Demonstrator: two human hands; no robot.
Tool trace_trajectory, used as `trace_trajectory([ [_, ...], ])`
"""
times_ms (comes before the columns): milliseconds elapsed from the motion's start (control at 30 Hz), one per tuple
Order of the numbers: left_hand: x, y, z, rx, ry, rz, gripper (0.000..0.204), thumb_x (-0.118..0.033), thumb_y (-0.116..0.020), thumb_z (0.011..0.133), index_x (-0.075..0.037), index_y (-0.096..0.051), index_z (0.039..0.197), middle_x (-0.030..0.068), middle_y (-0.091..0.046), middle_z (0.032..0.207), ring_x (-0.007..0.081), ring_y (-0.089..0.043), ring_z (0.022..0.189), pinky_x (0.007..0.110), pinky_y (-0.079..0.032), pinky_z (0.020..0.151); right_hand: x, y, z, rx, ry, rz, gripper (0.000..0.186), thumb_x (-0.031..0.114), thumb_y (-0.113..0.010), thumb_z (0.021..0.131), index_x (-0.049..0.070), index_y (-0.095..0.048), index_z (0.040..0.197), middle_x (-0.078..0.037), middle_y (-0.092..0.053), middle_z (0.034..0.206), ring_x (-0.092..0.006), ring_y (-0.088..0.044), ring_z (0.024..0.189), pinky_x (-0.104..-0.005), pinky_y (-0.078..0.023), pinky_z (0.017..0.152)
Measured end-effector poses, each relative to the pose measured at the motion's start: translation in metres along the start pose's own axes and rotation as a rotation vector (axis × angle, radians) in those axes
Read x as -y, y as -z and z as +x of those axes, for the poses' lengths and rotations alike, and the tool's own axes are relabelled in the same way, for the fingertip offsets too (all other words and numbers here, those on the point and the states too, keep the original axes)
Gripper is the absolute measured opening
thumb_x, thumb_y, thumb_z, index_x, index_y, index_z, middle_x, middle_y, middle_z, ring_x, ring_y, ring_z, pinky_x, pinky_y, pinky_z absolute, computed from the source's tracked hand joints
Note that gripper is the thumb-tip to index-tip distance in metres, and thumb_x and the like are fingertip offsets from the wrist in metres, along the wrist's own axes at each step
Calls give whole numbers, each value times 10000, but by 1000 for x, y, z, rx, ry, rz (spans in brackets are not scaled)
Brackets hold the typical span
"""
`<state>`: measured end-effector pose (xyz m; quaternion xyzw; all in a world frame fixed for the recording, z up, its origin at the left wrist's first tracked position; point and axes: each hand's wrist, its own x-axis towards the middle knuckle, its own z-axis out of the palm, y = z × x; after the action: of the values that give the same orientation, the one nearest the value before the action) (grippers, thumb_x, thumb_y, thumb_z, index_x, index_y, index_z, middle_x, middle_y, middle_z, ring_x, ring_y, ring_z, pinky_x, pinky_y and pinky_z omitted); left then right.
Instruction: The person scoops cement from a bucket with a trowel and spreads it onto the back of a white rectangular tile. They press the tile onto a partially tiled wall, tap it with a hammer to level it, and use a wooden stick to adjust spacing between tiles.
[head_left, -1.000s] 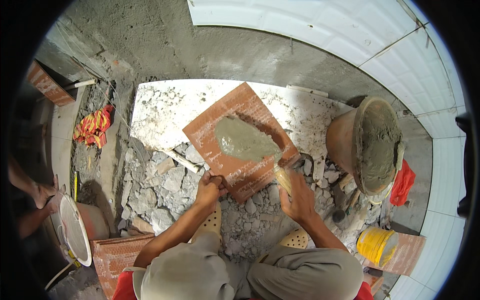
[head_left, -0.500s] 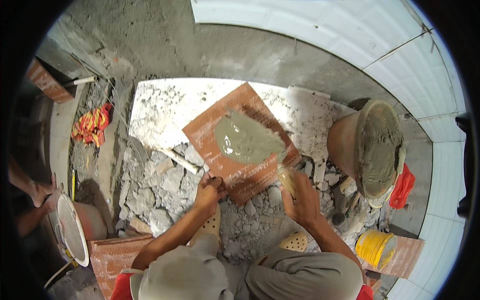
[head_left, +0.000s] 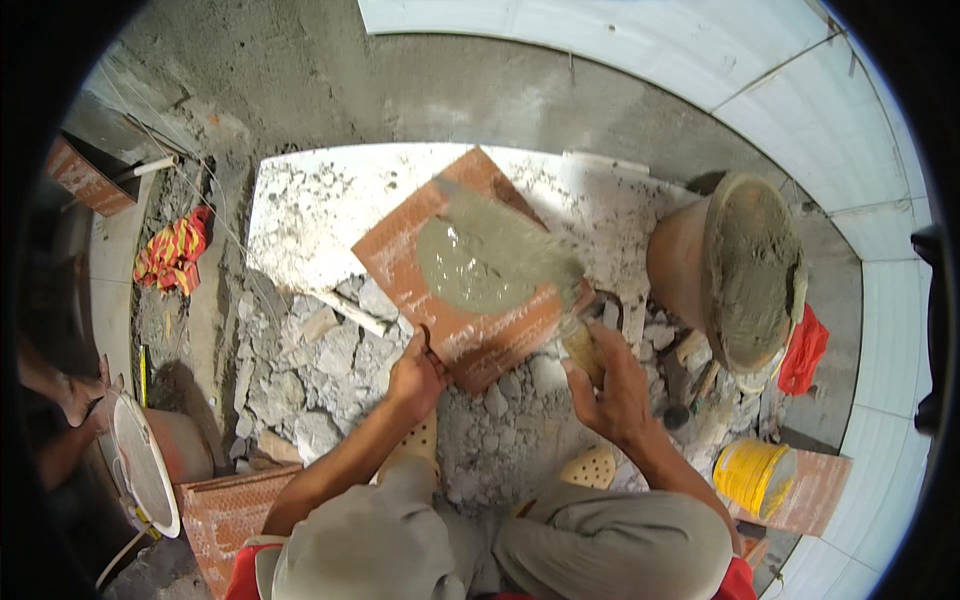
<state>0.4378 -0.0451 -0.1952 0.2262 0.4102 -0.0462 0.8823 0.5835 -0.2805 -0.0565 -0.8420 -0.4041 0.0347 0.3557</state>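
Note:
A reddish-brown tile (head_left: 474, 362) lies tilted cornerwise before me, its ribbed back up. Wet grey mortar (head_left: 462, 282) forms a mound across its middle. My left hand (head_left: 413, 382) grips the tile's near-left edge, fingers curled at the rim. In my right hand (head_left: 615, 392) is the wooden handle of a trowel (head_left: 580, 348), fingers wrapped round it. The trowel's blade, blurred and coated with mortar, lies along the far right side of the mound. To the right leans an orange bucket (head_left: 678, 255) holding more mortar.
Below the tile are a dirty white board (head_left: 300, 215) and broken rubble (head_left: 330, 375). A yellow pail (head_left: 745, 475) stands at right, near a red bag (head_left: 803, 350). At left are another bucket (head_left: 180, 445), stacked tiles (head_left: 225, 520), a patterned cloth (head_left: 172, 252) and another person's hand (head_left: 98, 400).
The trowel has swept across the far right part of the mortar, spreading it toward the tile's far corner. My left hand keeps its hold on the tile. The view has shifted slightly.

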Motion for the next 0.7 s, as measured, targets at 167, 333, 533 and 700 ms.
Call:
trace_trajectory([
  [167, 2, -2, 1, 1, -18, 69, 610, -535, -353, 1088, -117, -361, 1533, 122, -533, 1455, 281, -534, 1315, 480, -428, 1088, -5, -2, -4, 131, -104, -100, 558, 194, -702, 905, 83, -480, 1405, -177, -652, 1055, -378, -671, 841, -448, -539, 659],
  [333, 3, -1, -2, 22, 49, -1, 596, -535, -348, 1092, -145, -356, 1542, 87, -524, 1476, 269, -524, 1330, 479, -428, 1092, -12, -12, -4, 144, -142, -96, 553, 194, -708, 900, 83, -493, 1397, -177, -665, 1078, -393, -679, 888, -469, -544, 681],
  [533, 2, -17, -15, 116, -52, -44, 690, -592, -339, 1071, -115, -304, 1569, 91, -431, 1568, 277, -435, 1425, 486, -378, 1165, -21, -12, -27, 60, -131, -78, 562, 190, -734, 856, 56, -516, 1356, -172, -655, 1079, -378, -677, 861, -460, -543, 683],
  [700, -12, -44, -33, 92, -54, -124, 692, -588, -326, 1074, -96, -312, 1560, 119, -443, 1559, 311, -447, 1423, 528, -358, 1194, -34, -25, -60, 16, -84, -176, 584, 150, -743, 800, 30, -514, 1323, -169, -628, 1069, -355, -651, 875, -441, -537, 703],
])
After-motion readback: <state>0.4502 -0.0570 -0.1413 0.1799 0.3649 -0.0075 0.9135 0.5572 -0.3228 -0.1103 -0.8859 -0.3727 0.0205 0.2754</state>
